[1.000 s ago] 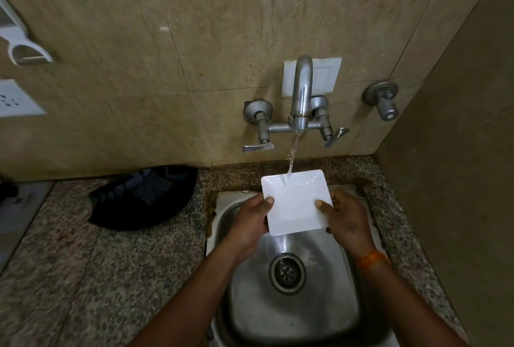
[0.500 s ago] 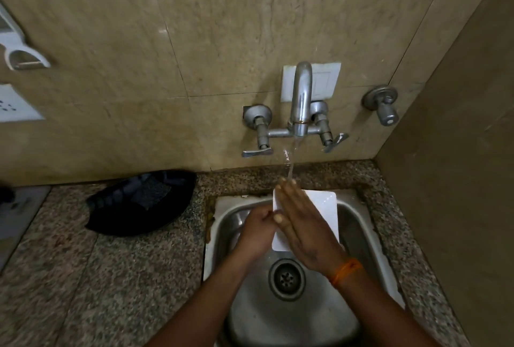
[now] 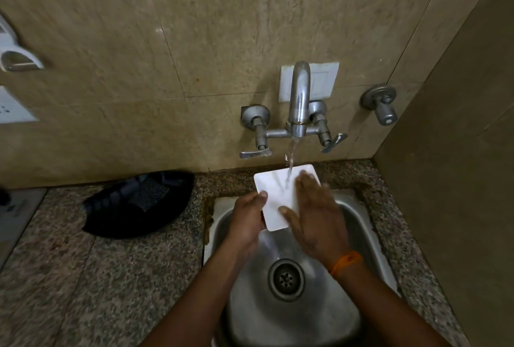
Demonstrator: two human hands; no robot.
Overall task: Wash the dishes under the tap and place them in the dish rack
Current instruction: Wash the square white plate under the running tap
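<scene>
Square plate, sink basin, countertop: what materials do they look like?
Square plate: glossy white, likely ceramic or melamine; smooth sheen, can't tell which. Sink basin: stainless steel, brushed, with dull grey reflections. Countertop: polished granite by its speckled grain.

Left hand [image 3: 249,218] grips white plate [image 3: 274,196] under tap [image 3: 299,101]; right hand [image 3: 317,218] lies flat on it.

Black cloth bag [image 3: 139,203] on the speckled granite counter [image 3: 97,277]; white switch plate [image 3: 325,82] on the tiled wall [image 3: 194,26].
</scene>
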